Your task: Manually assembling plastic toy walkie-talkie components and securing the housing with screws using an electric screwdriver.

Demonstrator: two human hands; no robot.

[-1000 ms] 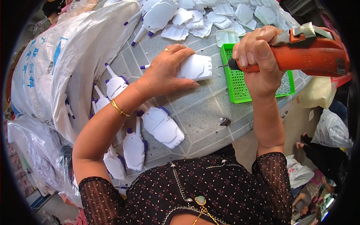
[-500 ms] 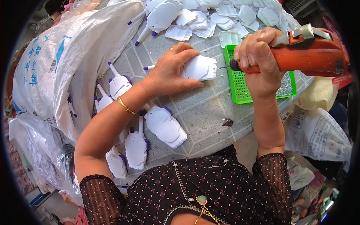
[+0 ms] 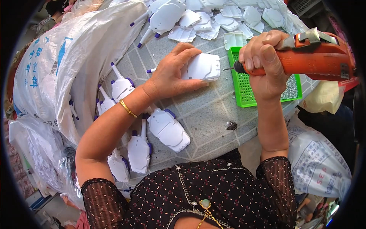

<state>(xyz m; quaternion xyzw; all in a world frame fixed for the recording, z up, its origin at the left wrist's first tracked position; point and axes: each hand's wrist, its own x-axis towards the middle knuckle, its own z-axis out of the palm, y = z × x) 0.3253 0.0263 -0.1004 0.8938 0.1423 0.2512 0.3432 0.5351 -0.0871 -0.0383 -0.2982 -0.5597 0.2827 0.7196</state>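
My left hand [image 3: 178, 72] is closed around a white plastic casing [image 3: 204, 68] and holds it on the grey table. A purple-tipped stem sticks out of the casing to the left of my fingers. My right hand [image 3: 265, 63] grips an orange power screwdriver [image 3: 312, 59], its thin bit pointing left, close to the casing's right end. Whether the tip touches the casing I cannot tell. Below the screwdriver lies a green perforated basket [image 3: 247, 102], with many small silvery screws [image 3: 290, 88] in its right part.
Similar casings with purple parts [image 3: 167, 129] lie left of my left forearm. Loose white shells [image 3: 228, 22] are heaped at the far edge. A large white woven sack [image 3: 49, 76] bulges on the left. A small dark metal piece [image 3: 231, 125] lies near the front edge.
The casing has tilted slightly in my left hand, showing more of its right end edge. My right hand and the screwdriver have shifted down a little. The bag at the lower right has moved.
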